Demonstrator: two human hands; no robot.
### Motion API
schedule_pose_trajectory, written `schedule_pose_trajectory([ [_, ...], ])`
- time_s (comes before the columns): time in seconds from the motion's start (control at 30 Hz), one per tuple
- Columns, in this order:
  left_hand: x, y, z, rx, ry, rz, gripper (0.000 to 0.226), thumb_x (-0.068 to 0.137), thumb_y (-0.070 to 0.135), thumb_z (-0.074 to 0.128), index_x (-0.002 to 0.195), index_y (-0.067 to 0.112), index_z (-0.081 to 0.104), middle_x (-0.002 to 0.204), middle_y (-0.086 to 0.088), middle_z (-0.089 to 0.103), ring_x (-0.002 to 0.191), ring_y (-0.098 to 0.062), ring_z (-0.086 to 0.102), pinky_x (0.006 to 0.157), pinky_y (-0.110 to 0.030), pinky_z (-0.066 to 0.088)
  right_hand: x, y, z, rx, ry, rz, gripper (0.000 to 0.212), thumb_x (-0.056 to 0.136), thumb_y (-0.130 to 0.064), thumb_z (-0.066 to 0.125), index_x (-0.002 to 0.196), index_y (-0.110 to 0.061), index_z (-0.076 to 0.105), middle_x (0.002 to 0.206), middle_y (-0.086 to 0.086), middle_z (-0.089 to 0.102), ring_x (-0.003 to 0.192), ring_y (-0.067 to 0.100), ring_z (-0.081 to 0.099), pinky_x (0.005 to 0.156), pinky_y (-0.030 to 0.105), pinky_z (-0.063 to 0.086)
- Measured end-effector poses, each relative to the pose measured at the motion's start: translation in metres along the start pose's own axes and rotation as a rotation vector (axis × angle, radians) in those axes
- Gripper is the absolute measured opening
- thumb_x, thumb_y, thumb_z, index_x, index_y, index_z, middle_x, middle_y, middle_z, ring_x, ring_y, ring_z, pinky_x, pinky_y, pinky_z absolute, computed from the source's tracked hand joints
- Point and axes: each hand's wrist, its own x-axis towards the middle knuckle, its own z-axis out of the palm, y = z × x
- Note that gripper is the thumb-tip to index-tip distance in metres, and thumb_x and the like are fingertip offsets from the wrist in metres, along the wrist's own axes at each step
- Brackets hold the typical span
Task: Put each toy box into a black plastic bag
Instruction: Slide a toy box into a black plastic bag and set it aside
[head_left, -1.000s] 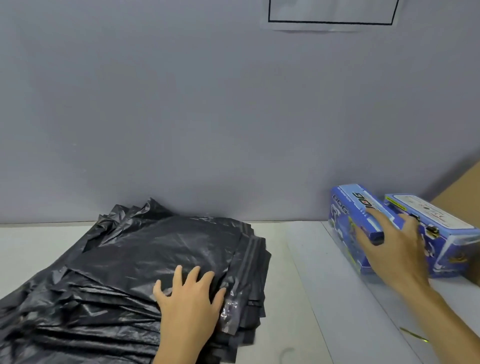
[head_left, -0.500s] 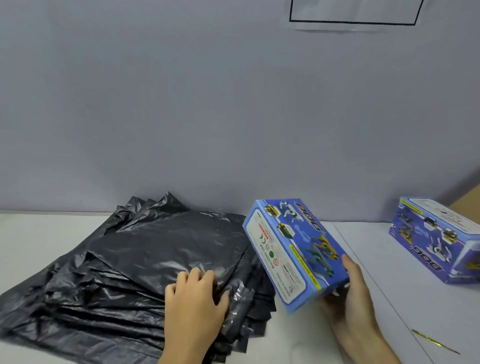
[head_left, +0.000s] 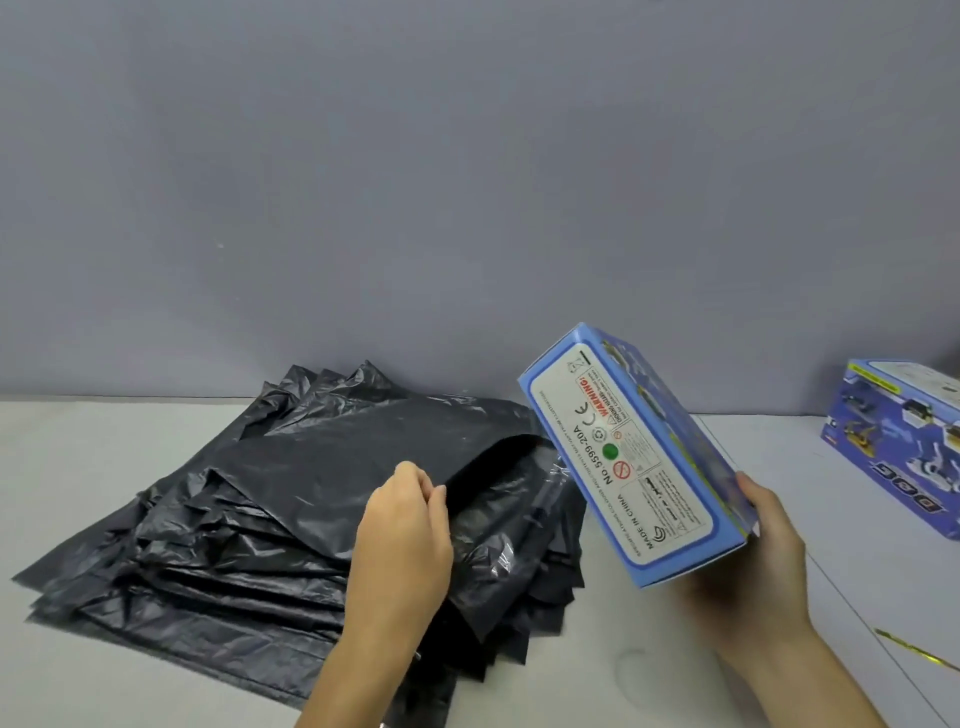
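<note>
Glossy black bags (head_left: 291, 499), blue toy box (head_left: 636, 457) with white label panel, grey wall (head_left: 467, 182)

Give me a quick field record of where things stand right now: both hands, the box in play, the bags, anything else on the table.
left hand: pinches the edge of the top black bag, lifting its mouth open
right hand: holds a blue toy box, tilted, in the air beside the bag's mouth
bag stack: flat pile on the table
second toy box: on the table, far right, not bagged
gold strip: lies near the right edge
</note>
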Motion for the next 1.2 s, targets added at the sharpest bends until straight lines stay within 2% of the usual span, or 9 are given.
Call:
schedule_pose_trajectory([
  [0.27, -0.001, 0.000, -0.005, 0.207, -0.113, 0.249, 0.014, 0.097, 0.004, 0.051, 0.090, 0.012, 0.060, 0.086, 0.005, 0.040, 0.067, -0.011, 0.042, 0.050, -0.021, 0.031, -0.007, -0.019, 0.005, -0.251, -0.068, 0.145, 0.046, 0.077, -0.052, 0.060, 0.095, -0.015, 0.081, 0.100, 0.016, 0.076, 0.071, 0.031, 0.073, 0.058, 0.038, 0.060],
  [0.33, -0.001, -0.003, -0.001, 0.233, -0.194, 0.193, 0.018, 0.101, 0.013, 0.045, 0.085, 0.009, 0.053, 0.089, 0.006, 0.034, 0.073, -0.013, 0.042, 0.058, -0.029, 0.041, -0.005, -0.022, 0.016, -0.354, -0.036, 0.157, 0.057, 0.059, -0.058, 0.076, 0.067, -0.001, 0.079, 0.074, 0.022, 0.074, 0.052, 0.025, 0.070, 0.046, 0.025, 0.054],
  [0.4, 0.001, -0.006, -0.002, 0.199, -0.217, 0.152, 0.017, 0.103, 0.021, 0.044, 0.092, 0.010, 0.052, 0.092, 0.006, 0.034, 0.079, -0.016, 0.046, 0.068, -0.030, 0.044, -0.006, -0.019, 0.012, -0.429, -0.104, 0.023, 0.063, 0.085, -0.039, 0.072, 0.035, 0.000, 0.064, 0.039, 0.013, 0.059, 0.029, 0.014, 0.056, 0.031, 0.017, 0.040],
  [0.47, 0.004, -0.008, -0.005, 0.166, -0.154, 0.155, 0.014, 0.102, 0.018, 0.049, 0.110, 0.010, 0.056, 0.096, 0.005, 0.038, 0.080, -0.016, 0.048, 0.069, -0.023, 0.038, -0.005, -0.020, 0.011, -0.495, -0.143, 0.054, 0.061, 0.098, -0.019, 0.059, 0.045, 0.012, 0.065, 0.030, 0.007, 0.050, 0.022, 0.009, 0.049, 0.030, 0.016, 0.037],
  [0.53, 0.008, -0.010, -0.010, 0.116, -0.046, 0.190, 0.025, 0.099, 0.006, 0.053, 0.123, 0.004, 0.059, 0.095, 0.003, 0.044, 0.076, -0.012, 0.049, 0.070, -0.017, 0.036, -0.004, -0.018, 0.006, -0.517, -0.138, 0.138, 0.060, 0.074, -0.039, 0.086, 0.062, 0.017, 0.069, 0.039, 0.016, 0.058, 0.030, 0.014, 0.057, 0.034, 0.017, 0.042],
  [0.67, 0.009, -0.007, -0.016, 0.005, -0.067, 0.307, 0.037, 0.099, 0.004, 0.051, 0.135, 0.012, 0.057, 0.097, 0.016, 0.046, 0.090, -0.007, 0.053, 0.073, -0.010, 0.040, -0.002, -0.013, -0.001, -0.542, -0.026, 0.351, 0.048, 0.079, -0.051, 0.061, 0.095, -0.010, 0.081, 0.102, 0.025, 0.074, 0.085, 0.042, 0.072, 0.086, 0.048, 0.057],
  [0.8, 0.005, -0.006, -0.013, -0.060, -0.133, 0.391, 0.055, 0.095, 0.001, 0.057, 0.144, 0.025, 0.048, 0.100, 0.021, 0.049, 0.098, 0.000, 0.051, 0.076, -0.007, 0.041, -0.004, -0.011, -0.001, -0.579, 0.032, 0.333, 0.056, 0.077, -0.057, 0.062, 0.103, -0.010, 0.078, 0.109, 0.024, 0.072, 0.099, 0.047, 0.068, 0.106, 0.058, 0.042],
  [1.0, 0.003, 0.000, -0.004, -0.106, 0.020, 0.355, 0.039, 0.088, -0.005, 0.066, 0.123, 0.013, 0.065, 0.094, 0.021, 0.055, 0.091, -0.002, 0.055, 0.081, -0.012, 0.042, -0.002, -0.007, 0.002, -0.648, 0.117, 0.095, 0.037, 0.088, -0.047, 0.061, 0.080, -0.015, 0.077, 0.072, 0.013, 0.075, 0.054, 0.025, 0.070, 0.061, 0.034, 0.052],
  [1.2, -0.002, 0.008, 0.001, -0.215, 0.096, 0.300, 0.026, 0.088, -0.003, 0.067, 0.087, 0.021, 0.075, 0.086, 0.019, 0.064, 0.093, -0.009, 0.055, 0.080, -0.026, 0.047, 0.003, 0.007, 0.010, -0.678, 0.044, 0.081, 0.037, 0.092, -0.049, 0.055, 0.076, -0.027, 0.080, 0.080, 0.011, 0.077, 0.062, 0.020, 0.073, 0.059, 0.030, 0.051],
])
